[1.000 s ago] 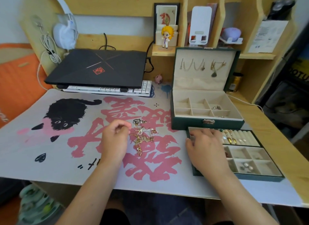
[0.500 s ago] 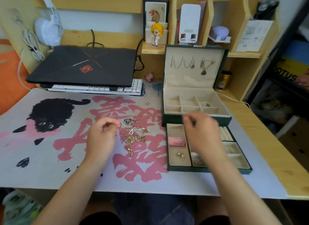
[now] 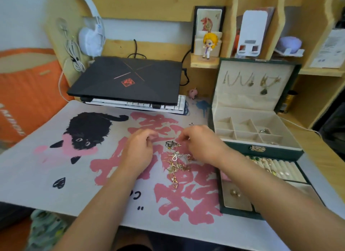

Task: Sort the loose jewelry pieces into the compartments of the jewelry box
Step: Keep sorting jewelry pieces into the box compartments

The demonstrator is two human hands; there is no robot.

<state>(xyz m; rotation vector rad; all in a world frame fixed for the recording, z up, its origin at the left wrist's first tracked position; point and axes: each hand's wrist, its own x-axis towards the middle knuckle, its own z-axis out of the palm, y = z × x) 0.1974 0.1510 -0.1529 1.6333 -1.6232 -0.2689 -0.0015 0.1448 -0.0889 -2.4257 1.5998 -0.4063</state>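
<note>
A tangle of loose gold and silver jewelry pieces point(image 3: 177, 164) lies on the printed desk mat, with a small black piece point(image 3: 170, 144) at its far end. My left hand point(image 3: 139, 150) hovers just left of the pile, fingers curled against the thumb; anything pinched there is hidden. My right hand point(image 3: 202, 145) is at the pile's far right side, fingertips curled down by the black piece. The green jewelry box point(image 3: 261, 149) stands open at the right, its compartments nearly bare. Its removable tray point(image 3: 240, 212) lies in front, partly under my right forearm.
A closed black laptop point(image 3: 128, 80) rests on a white keyboard point(image 3: 171, 106) behind the mat. Necklaces point(image 3: 250, 81) hang inside the box lid. Wooden shelves with a figurine point(image 3: 210, 44) rise at the back. The mat's front edge point(image 3: 130, 221) is close to me.
My right hand left the tray and crossed left to the jewelry pile. My left hand stayed curled beside the pile. The camera shifted between frames.
</note>
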